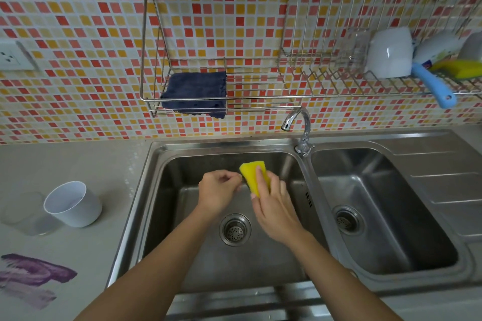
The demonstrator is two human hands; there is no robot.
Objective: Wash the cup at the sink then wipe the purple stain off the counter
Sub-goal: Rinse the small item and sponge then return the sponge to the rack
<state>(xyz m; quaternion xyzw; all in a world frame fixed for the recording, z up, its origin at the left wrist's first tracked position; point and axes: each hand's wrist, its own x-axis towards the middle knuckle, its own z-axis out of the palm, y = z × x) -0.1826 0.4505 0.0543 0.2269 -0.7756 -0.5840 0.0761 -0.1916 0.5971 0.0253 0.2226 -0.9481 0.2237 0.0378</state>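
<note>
A white cup (71,204) stands on the grey counter (86,159) left of the sink, apart from both hands. A purple stain (34,272) is smeared on the counter at the near left. Over the left basin (182,169), my right hand (273,203) grips a yellow sponge (253,172) with fingers curled round it. My left hand (217,190) is curled just left of the sponge, its fingertips at the sponge's dark edge; whether they pinch it is unclear. The tap (300,122) stands behind the basins with no water running.
A dark blue cloth (195,92) lies in the wire wall rack (156,34). A white mug (390,52), a blue-handled brush (433,86) and another sponge (461,69) sit on the rack at the right. A clear container (23,214) stands beside the cup. The right basin (378,203) holds nothing.
</note>
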